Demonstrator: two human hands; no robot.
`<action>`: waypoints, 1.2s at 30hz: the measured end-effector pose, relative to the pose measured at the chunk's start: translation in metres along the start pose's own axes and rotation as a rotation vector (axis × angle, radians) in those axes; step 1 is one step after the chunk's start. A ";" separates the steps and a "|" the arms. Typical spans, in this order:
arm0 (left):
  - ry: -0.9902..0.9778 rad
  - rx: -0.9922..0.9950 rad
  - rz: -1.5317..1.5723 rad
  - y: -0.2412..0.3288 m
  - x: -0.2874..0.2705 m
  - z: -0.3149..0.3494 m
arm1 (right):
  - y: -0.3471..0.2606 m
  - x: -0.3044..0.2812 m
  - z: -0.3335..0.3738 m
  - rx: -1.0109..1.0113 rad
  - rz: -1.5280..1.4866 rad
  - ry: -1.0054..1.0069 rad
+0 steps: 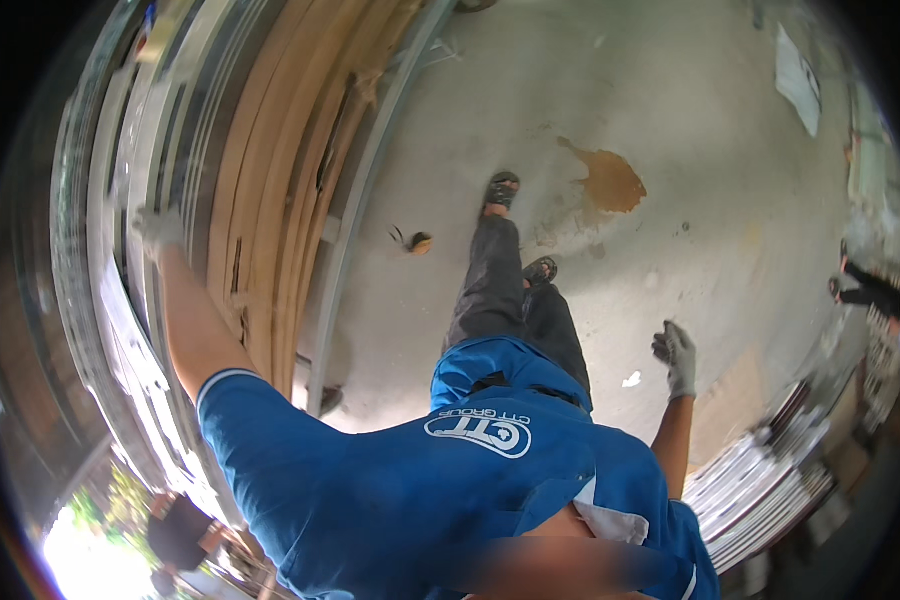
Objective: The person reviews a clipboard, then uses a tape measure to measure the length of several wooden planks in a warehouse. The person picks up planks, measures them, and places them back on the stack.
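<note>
Grey-gloved left hand (158, 229) presses flat, fingers closed, against the pale metal frame (120, 300) beside stacked wooden boards (280, 170); right hand (678, 352) hangs loosely curled, holding nothing, above the concrete floor (670, 120).

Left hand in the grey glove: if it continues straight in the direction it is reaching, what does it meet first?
Probably the pale metal frame rails: the left hand looks already at or on them, though depth is unclear. The wooden boards lie beside.
</note>
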State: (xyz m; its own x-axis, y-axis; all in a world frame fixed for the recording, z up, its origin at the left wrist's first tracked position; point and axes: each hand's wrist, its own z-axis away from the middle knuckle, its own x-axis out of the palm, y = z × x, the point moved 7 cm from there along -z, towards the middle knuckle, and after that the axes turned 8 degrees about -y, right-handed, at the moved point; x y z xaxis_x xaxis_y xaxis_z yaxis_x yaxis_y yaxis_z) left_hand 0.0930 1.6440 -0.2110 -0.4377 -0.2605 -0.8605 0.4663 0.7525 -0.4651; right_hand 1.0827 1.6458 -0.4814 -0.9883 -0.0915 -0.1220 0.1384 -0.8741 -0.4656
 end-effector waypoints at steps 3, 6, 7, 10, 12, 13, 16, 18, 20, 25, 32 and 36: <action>-0.064 -0.096 0.138 0.021 -0.012 0.007 | 0.016 0.024 -0.020 -0.006 0.036 -0.071; -0.026 -0.094 0.121 0.041 -0.033 0.024 | 0.008 0.053 -0.047 0.019 0.106 -0.146; -0.030 -0.103 0.102 0.045 -0.034 0.030 | 0.001 0.066 -0.052 0.028 0.142 -0.166; -0.003 -0.078 0.082 0.047 -0.034 0.037 | -0.024 0.109 -0.054 0.032 0.234 -0.225; -0.012 -0.047 0.076 0.044 -0.030 0.034 | -0.043 0.136 -0.053 -0.013 0.286 -0.290; -0.069 -0.082 0.098 0.040 -0.025 0.031 | -0.048 0.146 -0.052 -0.030 0.299 -0.317; 0.199 -0.062 0.178 0.055 -0.036 0.056 | -0.049 0.155 -0.058 -0.054 0.288 -0.379; 0.500 0.188 0.291 0.108 -0.030 0.117 | -0.032 0.140 -0.067 -0.009 0.264 -0.303; 0.391 0.657 0.691 0.196 0.018 0.193 | -0.001 0.118 -0.076 0.099 0.293 -0.215; -0.889 0.445 0.882 0.408 0.286 0.350 | 0.099 0.072 -0.095 0.366 0.396 -0.148; -1.030 0.302 0.587 0.549 0.507 0.426 | 0.224 0.042 -0.132 0.532 0.272 0.018; -1.107 0.348 0.618 0.582 0.596 0.440 | 0.274 0.049 -0.178 0.497 0.166 0.092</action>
State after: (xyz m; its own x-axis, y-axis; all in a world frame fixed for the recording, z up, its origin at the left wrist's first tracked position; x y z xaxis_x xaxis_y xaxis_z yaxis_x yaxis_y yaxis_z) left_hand 0.4414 1.6605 -1.0854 0.6985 -0.4112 -0.5857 0.6063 0.7748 0.1791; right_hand 1.0839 1.4869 -0.7705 -0.9429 -0.2250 -0.2455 0.2233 -0.9741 0.0350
